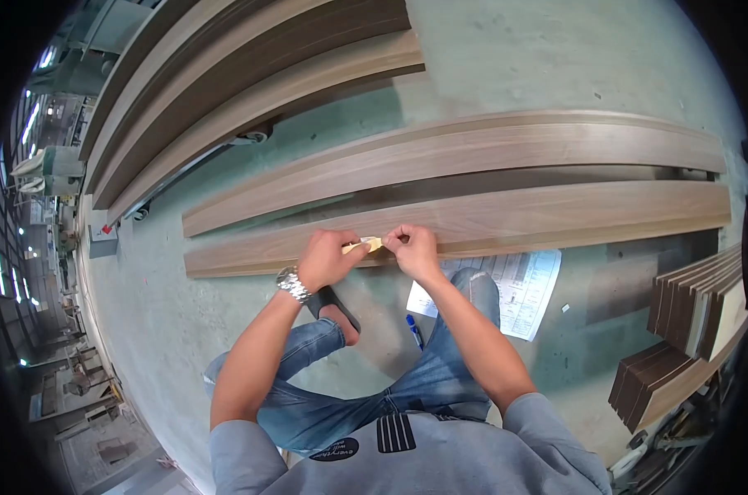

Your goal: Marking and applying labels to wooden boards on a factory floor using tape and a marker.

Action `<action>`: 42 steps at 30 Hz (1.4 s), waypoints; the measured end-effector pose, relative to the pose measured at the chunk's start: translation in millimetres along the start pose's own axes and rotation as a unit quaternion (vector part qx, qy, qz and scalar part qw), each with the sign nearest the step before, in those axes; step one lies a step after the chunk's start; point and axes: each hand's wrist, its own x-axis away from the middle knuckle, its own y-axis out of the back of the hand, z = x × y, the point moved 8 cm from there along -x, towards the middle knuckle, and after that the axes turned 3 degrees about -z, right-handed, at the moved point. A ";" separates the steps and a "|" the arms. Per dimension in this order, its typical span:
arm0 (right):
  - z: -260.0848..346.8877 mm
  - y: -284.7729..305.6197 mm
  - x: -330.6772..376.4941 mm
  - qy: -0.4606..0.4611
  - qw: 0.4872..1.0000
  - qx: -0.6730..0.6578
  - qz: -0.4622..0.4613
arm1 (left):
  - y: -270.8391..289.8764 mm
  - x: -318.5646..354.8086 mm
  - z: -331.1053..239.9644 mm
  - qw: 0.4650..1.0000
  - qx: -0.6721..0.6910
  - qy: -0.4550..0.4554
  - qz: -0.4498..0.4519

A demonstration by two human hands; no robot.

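A small tan strip (369, 244) was pinched between the left hand (328, 257) and the right hand (413, 251), one end in each. It was held crosswise, left to right, over the near plank (555, 213), parallel to its length.

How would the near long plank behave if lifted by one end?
The plank is very long and thin, so it would likely sag and flex. It probably feels heavy and awkward for one person. Flat on the floor, it should slide rather than roll or tip.
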 end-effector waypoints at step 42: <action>7.8 -32.1 14.6 0.350 0.798 0.491 0.019 | -43.7 -81.9 30.9 0.962 -0.223 0.157 -0.024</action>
